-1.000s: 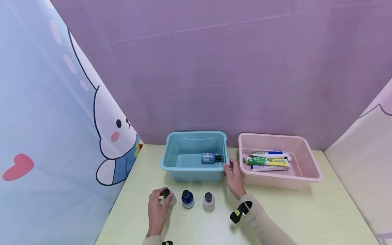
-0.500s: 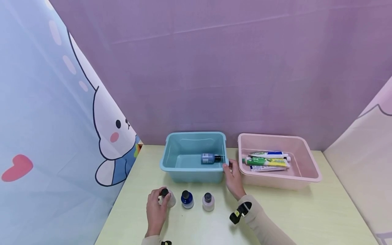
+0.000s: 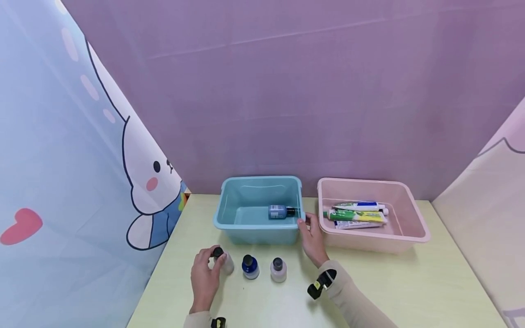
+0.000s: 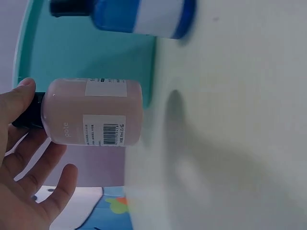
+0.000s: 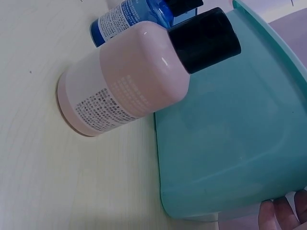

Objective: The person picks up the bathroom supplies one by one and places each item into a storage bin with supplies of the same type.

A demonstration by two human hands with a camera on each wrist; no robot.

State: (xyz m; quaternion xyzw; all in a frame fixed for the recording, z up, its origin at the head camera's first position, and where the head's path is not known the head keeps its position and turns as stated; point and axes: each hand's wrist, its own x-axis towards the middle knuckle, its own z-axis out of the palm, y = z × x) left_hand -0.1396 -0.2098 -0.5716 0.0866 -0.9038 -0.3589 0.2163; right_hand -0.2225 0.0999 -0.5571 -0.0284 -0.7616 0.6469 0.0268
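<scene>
My left hand (image 3: 204,279) pinches the black cap (image 4: 32,112) of a small pale pink bottle (image 4: 105,103) between thumb and fingers. The bottle leans, and in the left wrist view its base appears apart from its shadow on the table. A blue bottle (image 3: 250,269) and another pale pink bottle (image 3: 278,272), both black-capped, stand upright to its right. My right hand (image 3: 314,243) holds the front right corner of the teal plastic bin (image 3: 258,235) by its rim. Inside that bin, a blue-grey bottle (image 3: 277,212) lies on its side.
Right of the teal bin stands a pink bin (image 3: 381,243) with several toothpaste tubes (image 3: 357,216) lying inside. Both bins sit at the back of the pale table (image 3: 434,282), against a purple curtain (image 3: 287,91). A printed blue curtain (image 3: 74,182) borders the left side.
My left hand has shifted slightly left and up with the pale pink bottle, which leans more. My right hand stays on the teal bin's corner.
</scene>
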